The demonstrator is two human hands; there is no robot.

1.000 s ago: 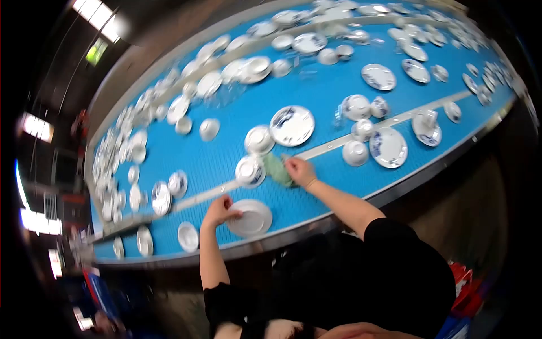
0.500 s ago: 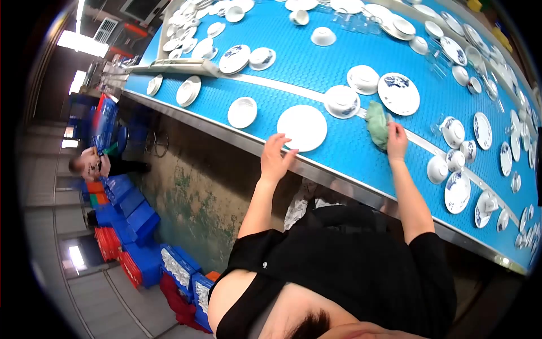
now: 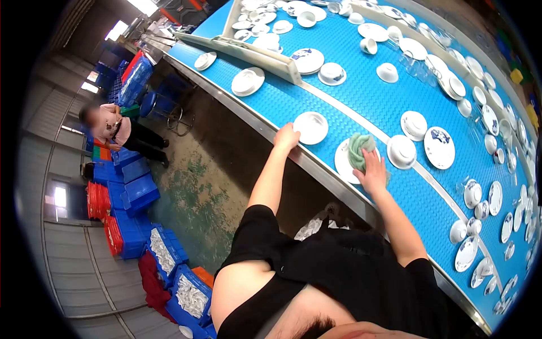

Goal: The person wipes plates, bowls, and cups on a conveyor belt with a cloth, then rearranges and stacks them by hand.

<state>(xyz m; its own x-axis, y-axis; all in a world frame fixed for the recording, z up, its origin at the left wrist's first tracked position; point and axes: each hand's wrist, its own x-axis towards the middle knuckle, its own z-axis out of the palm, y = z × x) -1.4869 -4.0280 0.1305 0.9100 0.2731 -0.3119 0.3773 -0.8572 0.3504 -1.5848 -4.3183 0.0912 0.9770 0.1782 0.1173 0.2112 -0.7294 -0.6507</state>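
Note:
On the blue belt, my left hand (image 3: 287, 137) is closed at the near rim of a white bowl (image 3: 311, 128). Just right of it lies a white plate (image 3: 344, 163), partly covered by a bunched green cloth (image 3: 358, 148). My right hand (image 3: 371, 174) presses that cloth onto the plate, its fingers laid over the folds. A white bowl (image 3: 402, 151) sits beyond the cloth, close to a second bowl (image 3: 414, 125) and a blue-patterned plate (image 3: 439, 148).
The blue belt (image 3: 350, 99) carries many cups, bowls, plates and glasses. A pale divider (image 3: 254, 56) stands at upper left. The metal edge (image 3: 237, 113) runs along my side. Blue crates (image 3: 138, 189) line the floor, and a person (image 3: 116, 127) stands at far left.
My right hand has brought the green cloth left onto the white plate. My left hand has left that plate and moved to the bowl beside it. The view has turned.

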